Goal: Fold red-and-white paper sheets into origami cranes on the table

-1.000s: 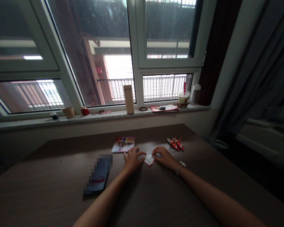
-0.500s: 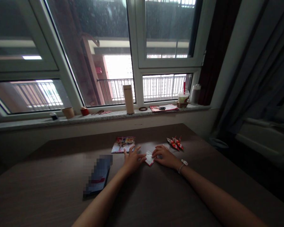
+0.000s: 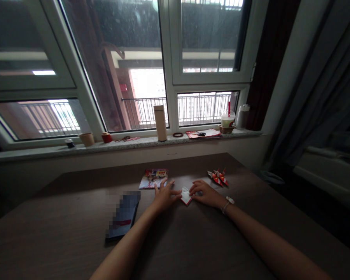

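Note:
A small piece of folded paper (image 3: 186, 195), white with red edges, lies on the brown table in a diamond shape. My left hand (image 3: 165, 196) holds its left corner with thumb and index fingertips, the other fingers spread upward. At the right edge, the curled fingertips of my right hand (image 3: 202, 193) grip the same paper; part of that edge is hidden beneath them. Just beyond my left fingers is a colourful printed packet (image 3: 151, 178). Several red-and-white folded paper pieces (image 3: 218, 178) sit together behind my right hand.
A dark, partly pixelated flat object (image 3: 124, 217) lies left of my left forearm. Along the windowsill (image 3: 128, 146) stand a beige bottle (image 3: 160, 123), a paper cup (image 3: 87, 139), a drink cup with a red straw (image 3: 228, 119), and scissors (image 3: 202, 134) on red-and-white papers.
The whole view has shifted slightly, moving everything a little to the right in the picture. Both hands stay at the paper, with only small finger movements.

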{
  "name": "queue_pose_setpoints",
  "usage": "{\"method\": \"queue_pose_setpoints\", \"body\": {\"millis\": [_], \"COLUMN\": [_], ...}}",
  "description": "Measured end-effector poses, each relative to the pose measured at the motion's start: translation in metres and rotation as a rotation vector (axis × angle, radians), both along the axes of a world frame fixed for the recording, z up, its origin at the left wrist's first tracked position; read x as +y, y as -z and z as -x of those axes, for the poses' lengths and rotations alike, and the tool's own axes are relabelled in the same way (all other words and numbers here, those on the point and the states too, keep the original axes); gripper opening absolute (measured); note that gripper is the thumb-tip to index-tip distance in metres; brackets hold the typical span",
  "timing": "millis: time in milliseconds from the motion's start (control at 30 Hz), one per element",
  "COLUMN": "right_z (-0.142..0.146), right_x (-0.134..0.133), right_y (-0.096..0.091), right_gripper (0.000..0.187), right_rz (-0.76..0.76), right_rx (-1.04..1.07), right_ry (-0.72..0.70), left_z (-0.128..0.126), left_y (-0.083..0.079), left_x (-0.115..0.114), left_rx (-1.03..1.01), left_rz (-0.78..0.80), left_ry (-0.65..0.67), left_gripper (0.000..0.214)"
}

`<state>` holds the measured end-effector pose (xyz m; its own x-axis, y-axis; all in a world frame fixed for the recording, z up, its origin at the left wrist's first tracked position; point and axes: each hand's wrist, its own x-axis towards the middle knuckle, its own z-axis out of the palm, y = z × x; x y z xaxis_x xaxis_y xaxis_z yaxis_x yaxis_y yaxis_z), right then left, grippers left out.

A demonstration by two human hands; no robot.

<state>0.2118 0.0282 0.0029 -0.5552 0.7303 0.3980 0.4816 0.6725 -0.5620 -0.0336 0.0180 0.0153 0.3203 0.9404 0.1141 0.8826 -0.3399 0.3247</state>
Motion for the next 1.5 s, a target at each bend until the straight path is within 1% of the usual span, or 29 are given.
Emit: {"method": "queue_pose_setpoints", "body": {"millis": [300,467,600,700,800,900,1033,1167,1300,1500], "right_z": [0.0,0.001,0.003,0.005,0.006,0.006,0.007,0.008,0.006,0.005], "right_x": [-0.003,-0.003,-0.005,-0.007,-0.008,-0.009,-0.009,-0.011,-0.011,-0.008], "right_y": [-0.004,-0.003,-0.003,-0.004,-0.005,-0.004,-0.003,-0.003,-0.002,0.005], "right_gripper": [0.014,0.011,0.011,0.016,0.019,0.018,0.015,0.016,0.01,0.013], "right_rz": [-0.022,-0.041,-0.077,-0.116,-0.142,-0.137,-0.116,-0.106,-0.107,-0.106], "right_rx": [-0.014,-0.037,-0.034,-0.058,-0.075,-0.079,-0.069,-0.053,-0.032,-0.042], "right_ry": [-0.002,0.0,0.002,0.012,0.029,0.042,0.092,0.131,0.123,0.11], "left_z": [-0.005,-0.008,-0.008,-0.008,-0.008,-0.009,-0.01,-0.01,-0.01,-0.011], "left_y": [0.0,0.003,0.006,0.007,0.006,0.005,0.004,0.006,0.01,0.012], "left_x": [-0.003,-0.003,-0.002,-0.002,-0.004,-0.007,-0.008,-0.006,-0.005,-0.006], "left_rx": [-0.078,-0.082,-0.1,-0.101,-0.101,-0.101,-0.09,-0.08,-0.063,-0.067], "left_rz": [0.023,-0.017,-0.019,-0.005,-0.005,-0.003,-0.012,-0.025,-0.053,-0.078], "left_ry": [-0.039,-0.081,-0.091,-0.078,-0.044,-0.025,-0.008,-0.003,-0.001,0.023], "left_gripper": [0.032,0.03,0.032,0.035,0.031,0.026,0.026,0.023,0.023,0.02]}}
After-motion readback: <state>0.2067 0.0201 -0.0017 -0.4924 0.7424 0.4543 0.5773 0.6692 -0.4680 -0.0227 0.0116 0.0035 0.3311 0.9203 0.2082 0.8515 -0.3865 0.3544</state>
